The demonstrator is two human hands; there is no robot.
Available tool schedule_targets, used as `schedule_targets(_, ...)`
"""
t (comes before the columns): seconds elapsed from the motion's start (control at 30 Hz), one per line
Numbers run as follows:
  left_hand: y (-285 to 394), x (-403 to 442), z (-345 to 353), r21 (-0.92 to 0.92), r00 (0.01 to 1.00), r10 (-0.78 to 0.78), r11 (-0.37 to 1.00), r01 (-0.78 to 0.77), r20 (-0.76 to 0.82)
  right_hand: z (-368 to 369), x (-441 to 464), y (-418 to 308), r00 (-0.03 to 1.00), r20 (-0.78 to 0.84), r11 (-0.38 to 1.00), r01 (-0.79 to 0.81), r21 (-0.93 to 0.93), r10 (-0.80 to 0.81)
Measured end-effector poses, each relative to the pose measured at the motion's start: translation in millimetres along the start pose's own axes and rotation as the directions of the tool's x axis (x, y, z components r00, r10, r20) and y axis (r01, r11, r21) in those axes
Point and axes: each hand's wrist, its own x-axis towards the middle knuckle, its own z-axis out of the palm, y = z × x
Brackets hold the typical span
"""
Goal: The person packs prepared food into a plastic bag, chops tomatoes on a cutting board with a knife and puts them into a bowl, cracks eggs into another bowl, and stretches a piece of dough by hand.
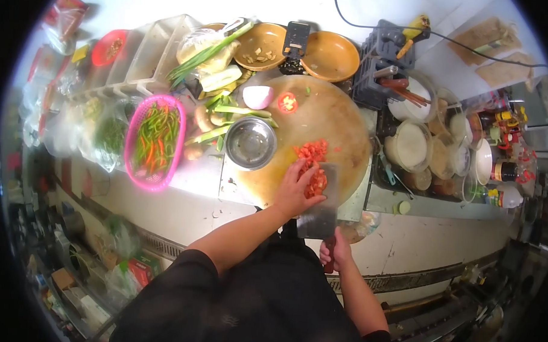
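Observation:
My right hand (339,251) is closed round the brown handle of a cleaver (318,218), whose wide blade lies flat near the front edge of a round chopping board (347,134). My left hand (294,190) rests with fingers spread against chopped tomato (311,150), some of it at the blade's far end. Part of the tomato is hidden under the fingers. To the left of the pile stands a metal bowl (251,143). Farther back on the board are a cut tomato half (286,102) and a piece of purple onion (258,97).
A pink basket (179,146) holds green and red chillies at the left. Orange-brown bowls (344,56) stand behind the board. A grey knife rack (365,71) is at the back right, near several tubs (409,145) of seasonings. Spring onions (215,51) lie at the back left.

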Motion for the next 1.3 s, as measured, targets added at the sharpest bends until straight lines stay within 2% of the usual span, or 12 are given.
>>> schedule_targets(0.13, -3.4, -6.8, -1.8, -0.162, 0.982, -0.119, 0.982, 0.095, -0.145, 22.9, -5.4, -12.3, 0.997, 0.071, 1.000, -0.011, -0.028, 0.013)
schedule_targets(0.4, 4.4, 14.2, -77.9, -0.049, 0.935, -0.111, 0.994, 0.100, -0.337, 130.7, -61.9, -87.1, 0.997, 0.079, 0.981, 0.022, -0.192, -0.007)
schedule_targets(0.47, -23.1, 26.4, -76.1, -0.251, 0.797, -0.460, 0.886, 0.389, -0.390, 156.7, -68.9, -96.0, 0.999, 0.011, 0.963, 0.035, -0.268, -0.034)
schedule_targets(0.5, -38.5, 33.1, -77.0, -0.252, 0.794, -0.460, 0.887, 0.387, -0.398, 163.5, -72.5, -97.4, 0.999, -0.002, 0.966, 0.045, -0.253, -0.047)
schedule_targets(0.6, -68.7, 50.8, -80.1, -0.093, 0.793, -0.443, 0.890, 0.447, -0.418, 158.2, -83.1, -93.4, 0.995, -0.058, 0.971, 0.062, -0.232, -0.077)
schedule_targets(0.7, -62.4, 55.3, -83.0, 0.170, 0.840, -0.216, 0.926, 0.338, -0.497, 108.8, -92.0, -73.9, 0.975, -0.134, 0.975, 0.156, -0.157, -0.178)
schedule_targets(0.73, -59.9, 54.0, -82.3, 0.163, 0.841, -0.218, 0.928, 0.336, -0.495, 87.3, -88.2, -67.6, 0.950, -0.163, 0.962, 0.255, -0.092, -0.268)
schedule_targets(0.87, -48.4, 21.2, -48.3, 0.112, 0.945, 0.137, 0.988, -0.108, -0.299, 19.8, -62.6, -59.8, 0.881, -0.306, 0.929, 0.368, -0.033, -0.360)
schedule_targets(0.93, -25.6, 20.3, -39.6, 0.053, 0.980, 0.199, 0.978, -0.200, 0.026, -6.1, -46.6, -59.2, 0.896, -0.312, 0.936, 0.349, 0.048, -0.318)
schedule_targets(0.97, -24.5, 25.1, -27.1, 0.052, 0.979, 0.200, 0.978, -0.201, 0.028, -14.9, -37.7, -58.4, 0.892, -0.340, 0.943, 0.331, 0.042, -0.298)
schedule_targets(1.03, -24.0, 35.8, -0.2, 0.155, 0.963, -0.130, 0.973, 0.170, -0.237, -8.2, -27.9, -69.4, 0.899, -0.315, 0.947, 0.322, 0.006, -0.304)
schedule_targets(1.3, -23.1, 40.0, 13.0, -0.064, 0.985, -0.115, 0.992, 0.108, -0.126, 14.7, 9.2, -67.7, 0.990, -0.076, 0.982, 0.109, -0.153, -0.122)
